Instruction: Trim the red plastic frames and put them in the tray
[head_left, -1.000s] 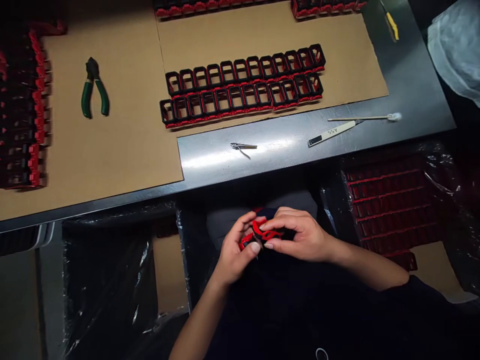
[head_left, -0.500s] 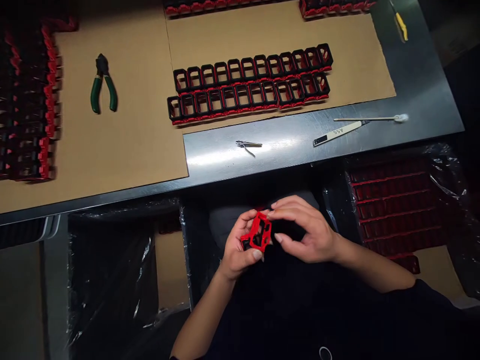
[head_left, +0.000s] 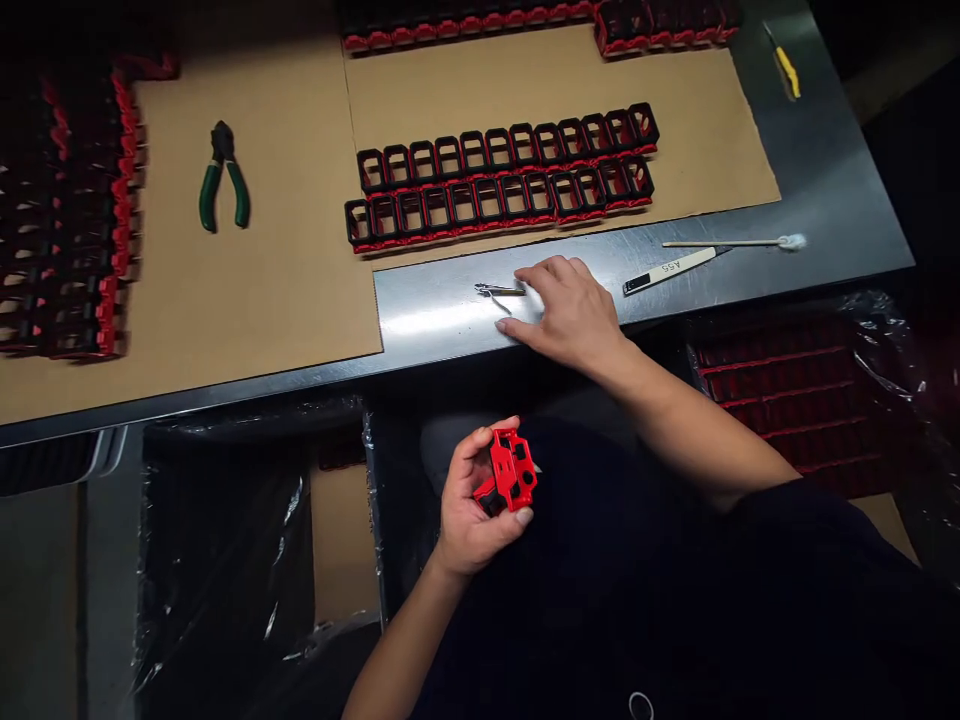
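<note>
Low centre of the frame, over the lap: left hand (head_left: 472, 510) curled round a red plastic frame piece (head_left: 511, 472), thumb on its upper edge, fingertips under the lower edge. Piece is held upright-ish, flat red face toward the camera, long axis running near vertical with a slight lean to the right. Above it, on the bare metal bench edge (head_left: 435, 320), right hand (head_left: 566, 310) lies palm down, fingers loosely spread, fingertips touching or just short of a small metal tweezer tool (head_left: 496, 292); cannot tell which. That tool lies left-right, tip toward frame left. Judged step: fetching the tool while the piece waits. Next calls for a fine pinch on a thin, flat-lying thing. Farther up, two rows of black-and-red frames (head_left: 502, 175) on cardboard (head_left: 285, 250); green-handled pliers (head_left: 223, 178) upper left
</note>
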